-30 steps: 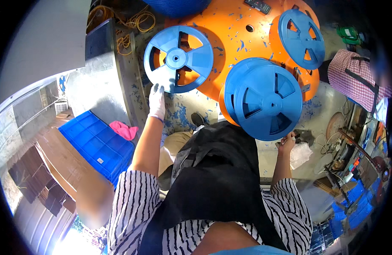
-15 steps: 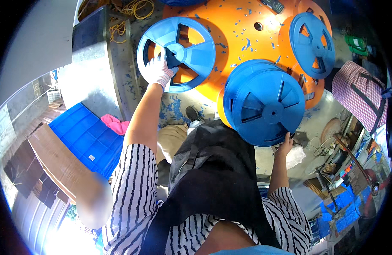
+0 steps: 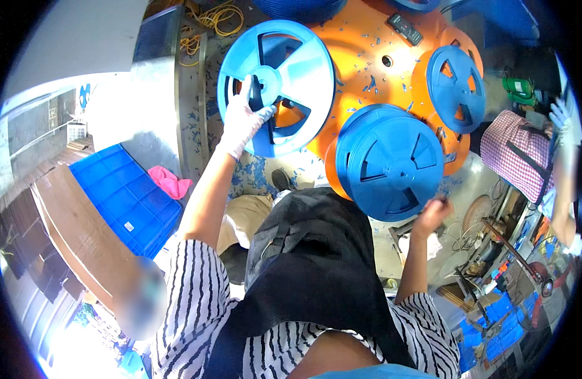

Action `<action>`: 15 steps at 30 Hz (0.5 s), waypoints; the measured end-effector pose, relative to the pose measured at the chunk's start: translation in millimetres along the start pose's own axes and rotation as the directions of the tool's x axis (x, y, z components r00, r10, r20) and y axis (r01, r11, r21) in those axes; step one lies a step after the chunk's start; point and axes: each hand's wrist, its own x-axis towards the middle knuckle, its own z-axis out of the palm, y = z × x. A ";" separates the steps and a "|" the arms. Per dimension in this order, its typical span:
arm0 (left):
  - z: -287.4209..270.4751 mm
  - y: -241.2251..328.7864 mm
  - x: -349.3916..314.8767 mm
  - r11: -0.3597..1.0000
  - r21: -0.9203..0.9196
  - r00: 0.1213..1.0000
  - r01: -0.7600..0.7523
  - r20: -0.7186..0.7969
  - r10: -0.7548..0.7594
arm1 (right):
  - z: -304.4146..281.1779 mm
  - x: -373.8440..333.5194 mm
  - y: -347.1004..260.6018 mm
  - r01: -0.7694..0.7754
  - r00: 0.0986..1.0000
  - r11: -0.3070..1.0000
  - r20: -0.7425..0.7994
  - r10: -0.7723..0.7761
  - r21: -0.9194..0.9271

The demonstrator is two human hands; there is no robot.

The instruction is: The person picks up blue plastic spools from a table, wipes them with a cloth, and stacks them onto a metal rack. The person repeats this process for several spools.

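Observation:
My left hand point(image 3: 245, 124), in a whitish glove, grips a blue spoked reel point(image 3: 307, 69) at its left side, with fingers over an opening near the hub. The reel's face is turned up toward me above the orange table. Toward the table's near edge stands a stack of several blue reels point(image 3: 401, 170). My bare right hand point(image 3: 432, 218) is beside the stack's lower right rim, seemingly just apart from it. Its fingers are closed around a small dark thing that I cannot make out.
An orange round-lobed table point(image 3: 360, 69) carries blue scraps, a dark handheld device point(image 3: 404, 29) and another blue reel point(image 3: 456, 88) at right. A co-worker's gloved hand point(image 3: 561, 115) shows at far right, near a checkered cloth point(image 3: 515, 148). A blue crate point(image 3: 127, 199) stands left.
The view has shifted slightly. The left reel tilts differently and catches more light. My right hand has drawn back from the stack's rim. A co-worker's gloved hand has appeared at far right.

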 end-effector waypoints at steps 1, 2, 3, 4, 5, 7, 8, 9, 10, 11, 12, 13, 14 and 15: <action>-4.6 -3.2 -13.0 0.980 -0.195 0.999 -0.047 -0.009 0.046 | 23.3 -7.0 -31.0 0.139 0.968 0.979 0.186 -0.166 0.150; -27.9 35.9 -31.9 0.948 -0.316 0.996 0.037 0.094 -0.007 | 43.9 -16.7 -48.9 0.123 0.923 0.965 0.331 -0.198 0.234; -33.5 43.6 -49.3 0.856 -0.516 0.994 0.026 0.103 0.032 | 73.3 -36.1 -82.4 -0.150 0.929 0.938 0.370 0.026 0.312; -41.3 48.4 -69.0 0.723 -0.690 0.993 0.025 0.103 0.064 | 85.8 -53.0 -110.5 -0.157 0.821 0.929 0.567 -0.066 0.335; -52.4 60.5 -89.8 0.634 -0.766 0.987 0.109 0.158 0.021 | 97.5 -69.0 -142.4 -0.403 0.685 0.869 0.724 0.078 0.287; -65.5 76.9 -123.2 0.642 -0.763 0.988 0.068 0.142 0.064 | 118.7 -91.2 -160.7 -0.314 0.539 0.896 0.836 -0.105 0.314; -72.5 81.9 -137.2 0.655 -0.754 0.989 0.050 0.131 0.075 | 124.4 -104.3 -181.3 -0.297 0.519 0.931 0.854 -0.028 0.211; -76.6 79.7 -149.2 0.664 -0.745 0.986 0.059 0.146 0.076 | 126.1 -112.0 -192.0 -0.283 0.462 0.942 0.886 -0.031 0.181; -81.6 89.3 -165.9 0.523 -0.848 0.988 0.093 0.144 0.057 | 126.6 -117.9 -199.6 -0.267 0.406 0.952 0.914 -0.032 0.151; -86.2 87.2 -178.7 0.541 -0.837 0.988 0.082 0.141 0.069 | 128.3 -121.9 -194.8 0.011 0.408 0.970 0.885 -0.226 0.243; -89.5 86.2 -190.1 0.558 -0.827 0.988 0.069 0.135 0.078 | 124.6 -129.5 -196.7 -0.117 0.396 0.960 0.898 -0.191 0.256; -97.5 93.5 -202.3 0.484 -0.870 0.986 0.095 0.149 0.074 | 121.5 -136.5 -199.6 -0.242 0.387 0.933 0.908 -0.159 0.266; -101.2 94.6 -210.5 0.468 -0.880 0.987 0.087 0.140 0.079 | 117.4 -137.1 -204.5 -0.273 0.341 0.944 0.936 -0.083 0.183; -104.3 92.9 -219.4 0.454 -0.887 0.987 0.085 0.137 0.082 | 116.0 -143.4 -203.5 -0.190 0.345 0.956 0.927 -0.146 0.222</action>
